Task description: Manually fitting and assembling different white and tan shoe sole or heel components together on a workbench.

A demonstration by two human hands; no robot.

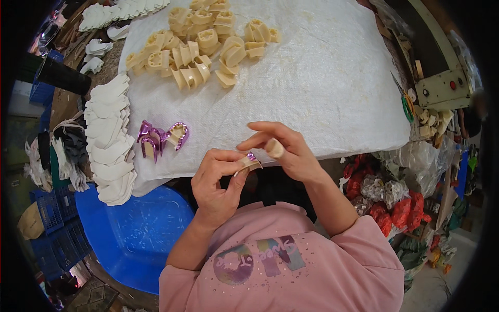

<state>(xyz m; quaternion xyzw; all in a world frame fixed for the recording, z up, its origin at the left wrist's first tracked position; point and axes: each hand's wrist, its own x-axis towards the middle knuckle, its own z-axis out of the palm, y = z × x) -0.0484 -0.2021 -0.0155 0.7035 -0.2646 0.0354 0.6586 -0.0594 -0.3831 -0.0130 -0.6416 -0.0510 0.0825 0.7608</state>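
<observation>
Close in front of my body, my left hand (215, 179) pinches a small beige shoe heel (251, 164) with a bit of shiny purple covering at its top edge. Just to the right of it hovers my right hand (292, 153), its fingers apart and holding nothing I can see. A beige cover or wrap (274, 148) sits on one of its digits, seemingly the thumb. Several heels with shiny purple covering (178, 134) lie on the white woven sheet (312, 93) to the left. Farther back is a loose pile of bare beige heels (208, 39).
Overlapping white curved pieces (109, 135) line the sheet's left edge. Below them stands a blue plastic basin (140, 234). Green-handled scissors (404, 101) lie at the right edge, near a machine box with buttons (446, 89). Red and clear plastic bags (397, 208) crowd the right side.
</observation>
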